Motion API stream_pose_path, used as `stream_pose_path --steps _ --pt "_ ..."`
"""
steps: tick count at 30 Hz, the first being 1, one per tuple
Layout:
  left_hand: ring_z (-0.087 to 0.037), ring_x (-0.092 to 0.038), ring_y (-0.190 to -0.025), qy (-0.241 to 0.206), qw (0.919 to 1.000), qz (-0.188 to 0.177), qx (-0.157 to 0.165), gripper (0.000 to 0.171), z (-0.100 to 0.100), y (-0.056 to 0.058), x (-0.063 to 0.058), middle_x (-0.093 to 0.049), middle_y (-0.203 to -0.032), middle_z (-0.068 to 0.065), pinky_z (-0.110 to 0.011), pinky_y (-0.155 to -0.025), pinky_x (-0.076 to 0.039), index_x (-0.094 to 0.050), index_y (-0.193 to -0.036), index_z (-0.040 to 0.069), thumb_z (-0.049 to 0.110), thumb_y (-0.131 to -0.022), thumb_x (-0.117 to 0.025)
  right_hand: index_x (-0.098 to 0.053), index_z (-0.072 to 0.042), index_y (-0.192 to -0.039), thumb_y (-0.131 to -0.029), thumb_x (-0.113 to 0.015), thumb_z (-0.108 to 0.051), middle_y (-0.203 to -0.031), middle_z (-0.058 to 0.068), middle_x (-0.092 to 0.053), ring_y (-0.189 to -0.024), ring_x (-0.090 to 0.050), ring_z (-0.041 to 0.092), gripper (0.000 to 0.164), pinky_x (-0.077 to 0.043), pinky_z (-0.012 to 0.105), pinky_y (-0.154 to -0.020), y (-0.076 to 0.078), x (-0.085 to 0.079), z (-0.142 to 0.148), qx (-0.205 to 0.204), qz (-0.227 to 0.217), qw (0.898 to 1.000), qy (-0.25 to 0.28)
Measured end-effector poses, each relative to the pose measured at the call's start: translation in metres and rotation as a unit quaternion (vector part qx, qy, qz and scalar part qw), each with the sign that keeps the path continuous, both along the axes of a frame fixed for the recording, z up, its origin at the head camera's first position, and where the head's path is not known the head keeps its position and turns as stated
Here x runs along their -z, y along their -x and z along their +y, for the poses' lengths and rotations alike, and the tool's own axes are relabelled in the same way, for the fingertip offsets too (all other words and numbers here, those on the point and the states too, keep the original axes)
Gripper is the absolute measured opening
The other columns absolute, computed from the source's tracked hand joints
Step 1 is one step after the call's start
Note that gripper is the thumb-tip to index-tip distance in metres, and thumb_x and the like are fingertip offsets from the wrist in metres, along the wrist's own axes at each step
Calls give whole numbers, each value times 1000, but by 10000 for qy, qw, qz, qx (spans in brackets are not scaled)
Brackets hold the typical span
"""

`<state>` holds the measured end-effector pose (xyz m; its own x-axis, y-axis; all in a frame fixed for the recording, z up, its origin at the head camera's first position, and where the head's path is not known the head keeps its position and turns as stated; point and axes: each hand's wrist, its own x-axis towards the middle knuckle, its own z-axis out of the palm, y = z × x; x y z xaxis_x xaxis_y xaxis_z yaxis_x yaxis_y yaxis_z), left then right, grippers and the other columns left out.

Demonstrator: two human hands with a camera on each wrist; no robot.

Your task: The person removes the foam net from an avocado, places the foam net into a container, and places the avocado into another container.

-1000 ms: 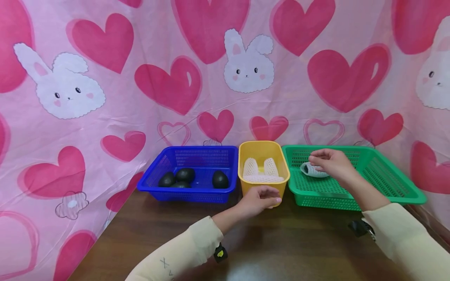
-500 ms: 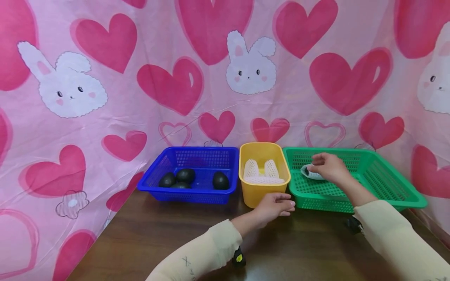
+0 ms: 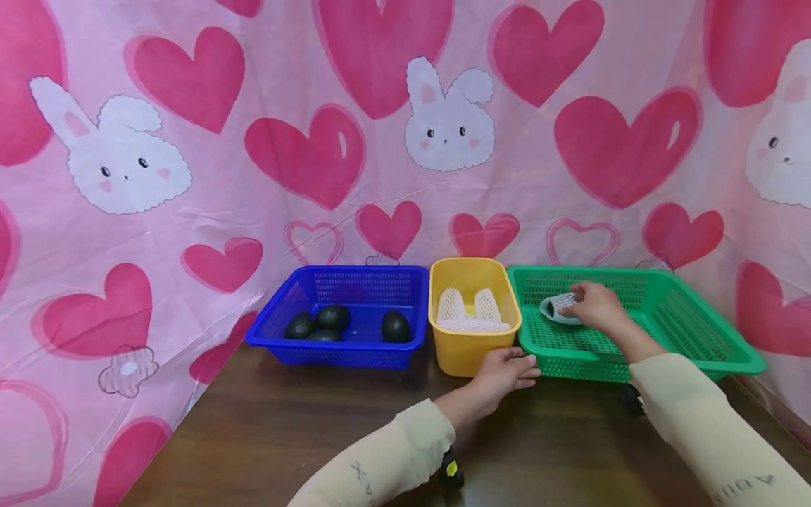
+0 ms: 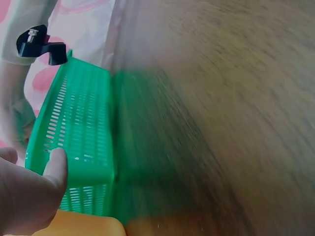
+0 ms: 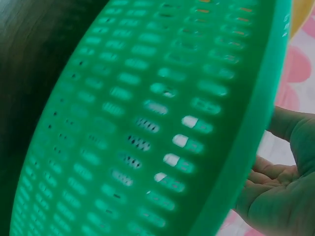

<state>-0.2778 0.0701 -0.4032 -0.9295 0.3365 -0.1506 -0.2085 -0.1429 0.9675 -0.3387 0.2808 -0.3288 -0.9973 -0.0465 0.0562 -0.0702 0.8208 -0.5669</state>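
Observation:
In the green basket (image 3: 646, 373), at its left, lies a dark avocado in a white foam net sleeve (image 3: 557, 308), its dark end showing on the left. My right hand (image 3: 598, 308) holds the sleeve's right end between thumb and fingers. The right wrist view shows the right hand (image 5: 290, 182) reaching over the basket rim, with the netted fruit only glimpsed through the slots. My left hand (image 3: 500, 380) is at the green basket's near left corner, fingers extended and holding nothing. In the left wrist view its thumb (image 4: 57, 164) lies before the basket wall.
A yellow bin (image 3: 472, 352) with several white foam nets (image 3: 475, 324) stands left of the green basket. Further left, a blue basket (image 3: 355, 355) contains several bare dark avocados (image 3: 395, 327). A pink printed cloth (image 3: 443, 197) hangs behind the brown table (image 3: 538, 436).
My left hand has moved right, from in front of the yellow bin to the green basket's corner. My right hand has shifted slightly down, toward the sleeve's right end; the wrapped avocado stays in place.

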Motion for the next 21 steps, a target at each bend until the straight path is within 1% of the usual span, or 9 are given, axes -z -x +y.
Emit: stream_pose_path --steps 3,9,14,21 --pt "-26 -69 -94 -119 9999 -68 -95 26 3 1 0 -69 -102 -15 -38 -81 -54 -61 -114 -1 16 -94 -64 -36 22 -133 -89 -67 -17 -128 42 -44 -112 -46 54 66 -45 58 -86 6 6 4 -4 45 9998 -171" --pt "-26 -69 -92 -292 9994 -104 -134 18 7 3 2 -70 -99 -16 -38 -80 -55 -63 -105 0 16 -97 -60 -35 23 -132 -87 -68 -16 -126 43 -43 -107 -47 53 68 -45 58 -84 17 14 11 40 43 9992 -397" --pt "-28 -70 -91 -498 9983 -214 -234 17 12 4 2 -70 -96 -17 -38 -79 -55 -63 -100 -1 15 -98 -58 -35 24 -132 -87 -68 -13 -125 43 -43 -108 -45 55 67 -43 61 -86 21 17 10 52 58 9986 -523" --pt "-28 -70 -89 -769 9939 -555 -568 18 21 4 -2 -70 -91 -17 -37 -78 -55 -62 -98 -2 14 -99 -55 -35 24 -131 -85 -70 -7 -122 44 -44 -106 -47 55 66 -43 61 -84 27 22 7 -91 156 9974 -697"
